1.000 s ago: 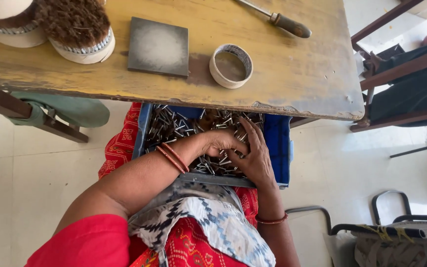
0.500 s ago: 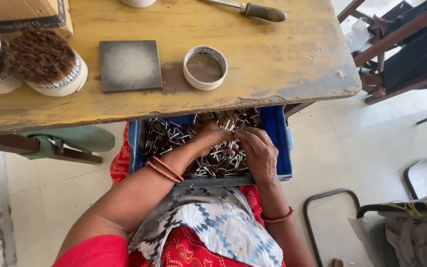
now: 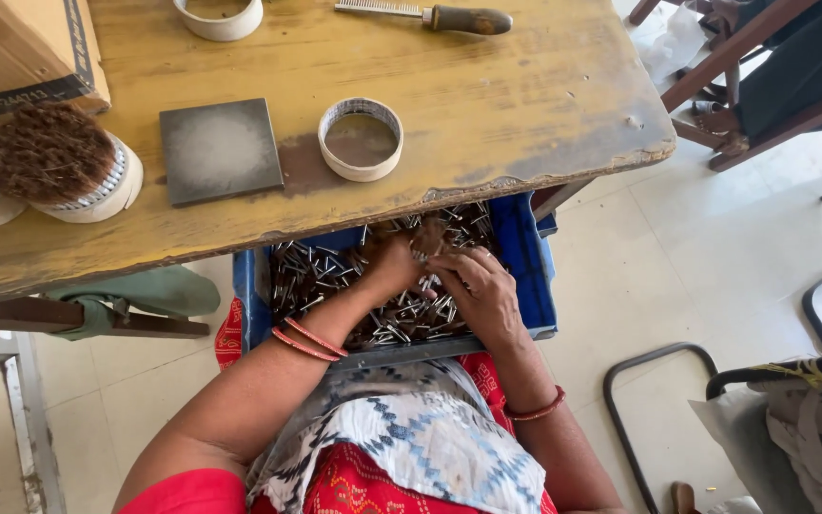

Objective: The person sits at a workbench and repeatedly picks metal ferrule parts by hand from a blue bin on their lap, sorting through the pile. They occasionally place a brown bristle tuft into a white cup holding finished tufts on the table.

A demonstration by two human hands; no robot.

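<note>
A blue crate rests on my lap, partly under the edge of a worn yellow wooden table. It is full of several small metal pieces. My left hand is dug into the pile with curled fingers, red bangles on its wrist. My right hand lies beside it on the pieces, its fingers closed around a few of them. What the left hand holds is hidden.
On the table sit a dark square tile, a white round ring-shaped container, a bristle brush in a white holder, a cardboard box and a wooden-handled tool. Chairs stand at the right.
The view has shifted, so the table and crate sit lower and more to the right. Both hands stay in the crate, working closer together among the metal pieces.
</note>
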